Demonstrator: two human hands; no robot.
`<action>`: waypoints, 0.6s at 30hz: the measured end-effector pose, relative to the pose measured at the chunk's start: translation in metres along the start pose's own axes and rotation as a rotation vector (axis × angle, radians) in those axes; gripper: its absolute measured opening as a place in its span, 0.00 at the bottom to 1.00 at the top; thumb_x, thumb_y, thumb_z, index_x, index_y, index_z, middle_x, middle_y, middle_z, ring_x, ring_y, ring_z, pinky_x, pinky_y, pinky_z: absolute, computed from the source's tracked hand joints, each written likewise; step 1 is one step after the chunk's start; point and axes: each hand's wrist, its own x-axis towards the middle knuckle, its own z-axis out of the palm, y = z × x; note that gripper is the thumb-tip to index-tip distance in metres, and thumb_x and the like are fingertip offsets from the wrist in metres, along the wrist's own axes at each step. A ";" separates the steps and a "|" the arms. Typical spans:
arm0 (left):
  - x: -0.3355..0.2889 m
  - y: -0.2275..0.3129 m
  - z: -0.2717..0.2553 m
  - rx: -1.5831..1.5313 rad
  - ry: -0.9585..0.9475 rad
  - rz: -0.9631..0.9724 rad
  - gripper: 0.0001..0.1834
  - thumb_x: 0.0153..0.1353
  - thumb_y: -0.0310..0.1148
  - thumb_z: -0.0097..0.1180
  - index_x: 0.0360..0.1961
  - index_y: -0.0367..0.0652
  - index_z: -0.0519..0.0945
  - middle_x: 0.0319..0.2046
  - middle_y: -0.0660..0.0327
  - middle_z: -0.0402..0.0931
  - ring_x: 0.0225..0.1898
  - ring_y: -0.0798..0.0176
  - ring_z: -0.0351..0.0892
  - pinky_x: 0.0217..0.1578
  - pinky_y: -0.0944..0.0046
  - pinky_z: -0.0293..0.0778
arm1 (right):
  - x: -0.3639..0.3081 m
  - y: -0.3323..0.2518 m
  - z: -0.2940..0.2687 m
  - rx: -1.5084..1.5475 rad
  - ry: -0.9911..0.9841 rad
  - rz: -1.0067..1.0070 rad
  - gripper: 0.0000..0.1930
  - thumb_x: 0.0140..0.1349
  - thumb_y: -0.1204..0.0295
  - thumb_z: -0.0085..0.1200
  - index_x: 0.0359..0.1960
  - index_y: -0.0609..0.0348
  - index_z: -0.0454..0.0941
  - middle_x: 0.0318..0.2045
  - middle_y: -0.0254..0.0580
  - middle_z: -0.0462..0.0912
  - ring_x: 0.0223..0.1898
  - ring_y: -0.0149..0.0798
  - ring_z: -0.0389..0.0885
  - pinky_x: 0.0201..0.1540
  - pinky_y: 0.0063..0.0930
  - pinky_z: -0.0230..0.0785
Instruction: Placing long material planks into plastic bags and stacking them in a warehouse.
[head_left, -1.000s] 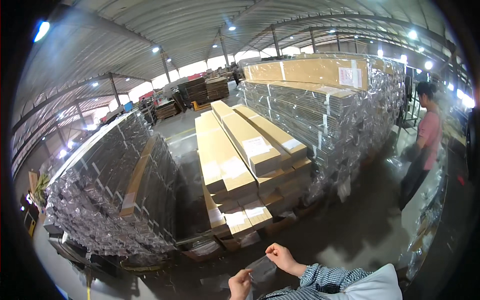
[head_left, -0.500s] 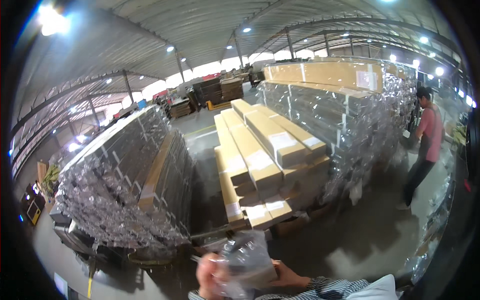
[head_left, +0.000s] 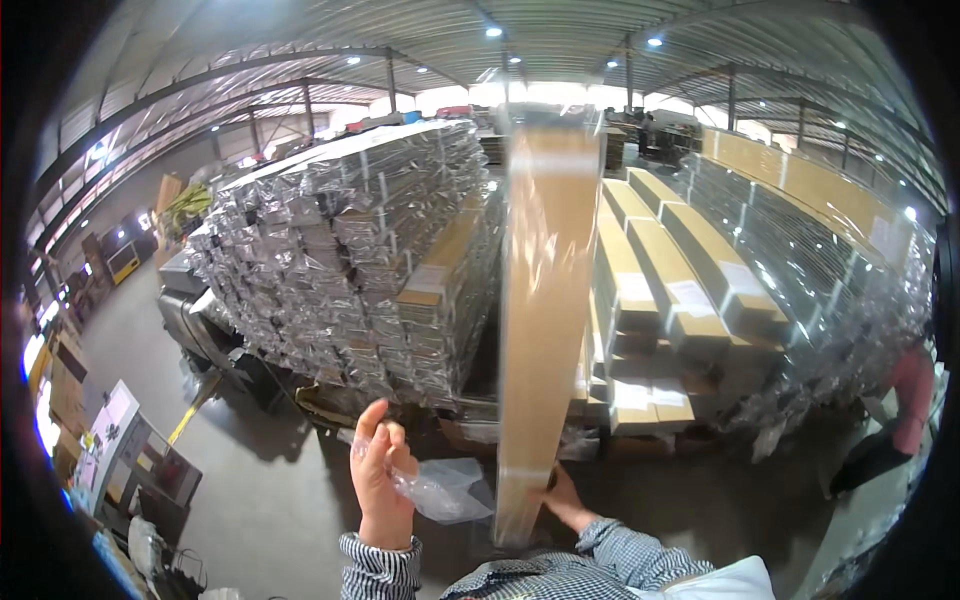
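Note:
A long, narrow cardboard box (head_left: 545,300) in a clear plastic sleeve stands nearly upright in front of me, a white strap or tape band round its upper part. My right hand (head_left: 567,500) grips its lower end from the right side. To the left of the box, my left hand (head_left: 382,480) is raised, its fingers curled on the loose end of the clear plastic film (head_left: 445,488), which stretches toward the box's lower end. Some of the fingers of my right hand are hidden behind the box.
Plastic-wrapped stacks of long boxes (head_left: 300,270) rise at the left. Bare cardboard boxes (head_left: 665,270) lie piled right of centre, beside another wrapped stack (head_left: 810,230). A person in a pink top (head_left: 908,400) is at the far right. A machine or cart (head_left: 125,450) stands at lower left.
The box, earlier seen end-on and low in both hands, now stands upright. My left hand has moved away from its end, pulling film leftward. The view has turned left.

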 end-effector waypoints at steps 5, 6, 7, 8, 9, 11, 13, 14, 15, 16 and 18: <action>0.030 0.007 -0.069 0.065 0.143 0.123 0.12 0.69 0.30 0.51 0.52 0.42 0.73 0.24 0.68 0.69 0.17 0.80 0.60 0.15 0.78 0.58 | 0.177 -0.105 -0.007 0.448 0.015 -0.216 0.30 0.62 0.71 0.59 0.67 0.59 0.64 0.56 0.39 0.76 0.57 0.36 0.71 0.61 0.30 0.63; 0.039 0.004 -0.085 0.070 0.180 0.162 0.12 0.70 0.30 0.50 0.52 0.43 0.73 0.23 0.68 0.69 0.16 0.80 0.60 0.14 0.79 0.57 | 0.217 -0.125 -0.006 0.547 0.053 -0.245 0.29 0.65 0.69 0.57 0.67 0.61 0.64 0.57 0.40 0.75 0.58 0.36 0.71 0.61 0.30 0.63; 0.045 0.006 -0.096 0.059 0.221 0.189 0.11 0.70 0.30 0.49 0.51 0.42 0.73 0.23 0.68 0.68 0.16 0.80 0.60 0.14 0.79 0.57 | 0.256 -0.156 0.002 0.528 0.081 -0.305 0.30 0.66 0.66 0.57 0.67 0.63 0.63 0.57 0.41 0.75 0.58 0.36 0.71 0.61 0.30 0.62; 0.048 0.010 -0.102 0.048 0.258 0.214 0.10 0.70 0.30 0.49 0.51 0.42 0.73 0.22 0.68 0.68 0.16 0.80 0.60 0.13 0.79 0.56 | 0.292 -0.190 0.008 0.511 0.114 -0.367 0.32 0.66 0.63 0.58 0.67 0.66 0.62 0.58 0.43 0.75 0.58 0.37 0.71 0.62 0.30 0.62; 0.051 0.013 -0.106 0.033 0.270 0.231 0.08 0.68 0.28 0.52 0.46 0.40 0.74 0.23 0.69 0.69 0.18 0.79 0.62 0.16 0.78 0.56 | 0.324 -0.223 0.013 0.420 0.171 -0.293 0.33 0.66 0.61 0.58 0.66 0.68 0.62 0.58 0.44 0.74 0.58 0.37 0.71 0.62 0.29 0.62; 0.058 0.013 -0.111 0.099 0.309 0.228 0.09 0.70 0.31 0.50 0.48 0.43 0.74 0.28 0.68 0.72 0.24 0.77 0.68 0.22 0.77 0.64 | 0.405 -0.260 0.020 0.389 0.256 -0.204 0.36 0.64 0.58 0.60 0.66 0.71 0.62 0.58 0.47 0.75 0.58 0.37 0.71 0.62 0.29 0.61; 0.067 0.005 -0.112 0.122 0.422 0.201 0.11 0.72 0.33 0.48 0.51 0.45 0.73 0.32 0.68 0.74 0.30 0.74 0.74 0.28 0.76 0.71 | 0.523 -0.250 0.014 0.472 0.223 -0.235 0.38 0.63 0.56 0.61 0.65 0.74 0.62 0.59 0.52 0.75 0.61 0.39 0.71 0.63 0.28 0.60; 0.068 0.002 -0.116 0.101 0.511 0.214 0.12 0.71 0.33 0.49 0.54 0.44 0.72 0.32 0.68 0.73 0.30 0.74 0.74 0.29 0.76 0.71 | 0.560 -0.245 0.030 0.503 0.192 -0.244 0.38 0.63 0.56 0.61 0.65 0.74 0.62 0.59 0.52 0.75 0.61 0.39 0.71 0.63 0.28 0.60; 0.070 -0.002 -0.124 0.161 0.482 0.219 0.13 0.71 0.32 0.49 0.54 0.44 0.72 0.34 0.68 0.74 0.31 0.74 0.74 0.29 0.76 0.72 | 0.588 -0.239 0.042 0.425 0.097 -0.171 0.36 0.64 0.55 0.59 0.64 0.74 0.65 0.59 0.52 0.75 0.62 0.39 0.70 0.64 0.28 0.59; 0.071 -0.008 -0.128 0.233 0.449 0.231 0.13 0.71 0.31 0.49 0.55 0.43 0.72 0.36 0.67 0.74 0.32 0.74 0.74 0.30 0.76 0.72 | 0.620 -0.227 0.049 0.356 0.002 -0.104 0.35 0.65 0.53 0.58 0.62 0.73 0.68 0.59 0.52 0.75 0.63 0.38 0.69 0.65 0.29 0.58; 0.125 -0.055 -0.129 0.149 0.328 0.024 0.15 0.71 0.31 0.50 0.56 0.41 0.72 0.38 0.65 0.75 0.33 0.75 0.74 0.31 0.76 0.72 | 0.697 -0.159 -0.122 -0.139 0.217 -0.261 0.33 0.70 0.47 0.46 0.63 0.66 0.68 0.60 0.51 0.74 0.61 0.45 0.71 0.64 0.35 0.60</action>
